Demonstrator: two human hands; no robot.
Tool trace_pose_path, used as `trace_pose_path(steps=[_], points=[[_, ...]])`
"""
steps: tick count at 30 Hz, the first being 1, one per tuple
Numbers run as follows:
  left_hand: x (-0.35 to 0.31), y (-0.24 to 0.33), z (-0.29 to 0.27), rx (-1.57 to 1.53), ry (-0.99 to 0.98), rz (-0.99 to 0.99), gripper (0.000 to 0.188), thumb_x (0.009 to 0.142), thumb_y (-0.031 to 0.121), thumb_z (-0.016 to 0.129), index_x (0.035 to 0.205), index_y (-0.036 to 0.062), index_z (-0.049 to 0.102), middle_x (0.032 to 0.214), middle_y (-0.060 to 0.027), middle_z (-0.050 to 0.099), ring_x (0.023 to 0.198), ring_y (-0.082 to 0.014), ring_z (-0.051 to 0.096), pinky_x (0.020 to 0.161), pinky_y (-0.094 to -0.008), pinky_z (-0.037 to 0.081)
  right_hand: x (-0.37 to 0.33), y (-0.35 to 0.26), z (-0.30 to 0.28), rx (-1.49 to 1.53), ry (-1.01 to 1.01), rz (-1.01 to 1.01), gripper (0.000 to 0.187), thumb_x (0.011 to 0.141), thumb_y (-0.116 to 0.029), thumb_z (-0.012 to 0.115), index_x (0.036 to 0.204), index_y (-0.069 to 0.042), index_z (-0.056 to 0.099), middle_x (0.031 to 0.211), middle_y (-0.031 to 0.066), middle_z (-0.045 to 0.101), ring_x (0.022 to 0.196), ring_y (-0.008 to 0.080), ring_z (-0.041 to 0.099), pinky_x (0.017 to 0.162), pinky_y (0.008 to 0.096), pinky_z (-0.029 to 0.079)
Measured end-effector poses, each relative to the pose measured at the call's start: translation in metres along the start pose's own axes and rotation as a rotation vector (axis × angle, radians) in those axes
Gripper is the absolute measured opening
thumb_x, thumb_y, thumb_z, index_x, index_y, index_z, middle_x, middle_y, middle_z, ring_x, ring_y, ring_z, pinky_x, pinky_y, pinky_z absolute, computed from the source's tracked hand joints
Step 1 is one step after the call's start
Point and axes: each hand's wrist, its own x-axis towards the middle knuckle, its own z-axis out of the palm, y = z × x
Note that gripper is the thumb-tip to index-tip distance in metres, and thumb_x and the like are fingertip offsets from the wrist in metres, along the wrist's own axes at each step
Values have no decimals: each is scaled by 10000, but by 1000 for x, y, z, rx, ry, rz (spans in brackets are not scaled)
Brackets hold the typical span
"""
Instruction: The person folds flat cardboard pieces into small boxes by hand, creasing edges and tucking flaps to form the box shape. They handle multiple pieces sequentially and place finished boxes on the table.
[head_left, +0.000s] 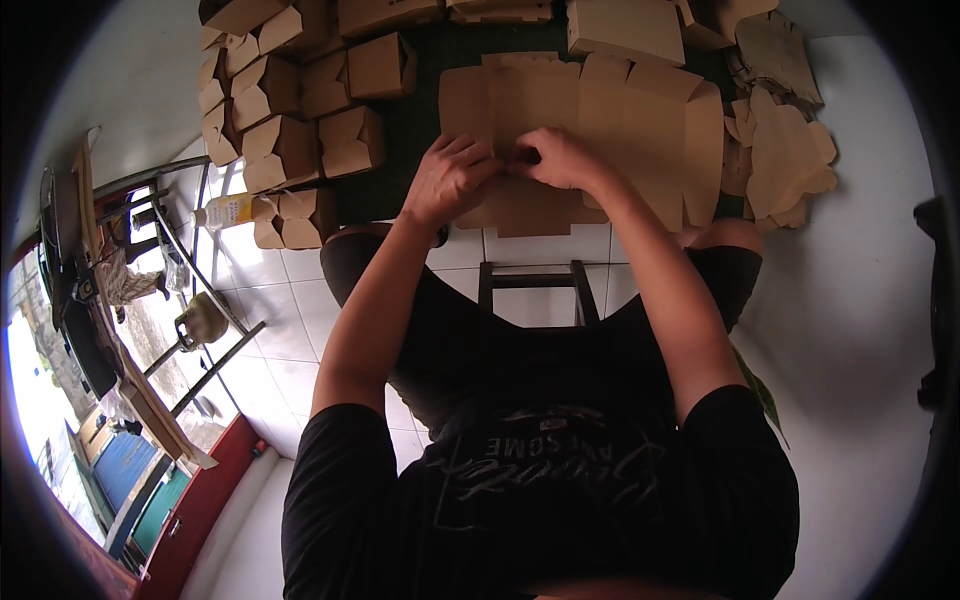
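Note:
An unfolded brown cardboard box blank [648, 135] lies in front of me, its flaps and crease lines showing. Its near edge reaches over my lap. My left hand [455, 180] is on its left part, fingers bent and closed at the cardboard. Close beside it, my right hand [562, 158] is curled in a pinch on the same panel. The fingertips of both hands almost meet there, and what lies right between them is partly hidden.
Several folded cardboard boxes [270, 90] are stacked at the left, with more along the back, including a larger box [625, 32]. Flat cardboard pieces [790, 155] pile up at the right. A bottle [228, 211] stands by the left stack. A dark stool frame [535, 280] shows below.

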Motion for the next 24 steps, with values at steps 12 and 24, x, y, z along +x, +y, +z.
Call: trace_pose_path(steps=[12,24], points=[[1,2,3,20,-23,-11,208,801,121,890,998,174,844,946,10,696,990,-234,732,899,-425,574,7,0,2,-50,-48,94,345,1027,-322,831,1240,-51,848,1183,213,851,1109,409,814,984,500,635],[-1,1,9,15,21,-64,175,819,159,908,973,203,837,981,37,726,1012,-227,742,893,-431,567,-36,-11,4,31,135,-95,254,948,-173,868,1164,-57,804,1160,153,826,1095,377,789,965,471,636]])
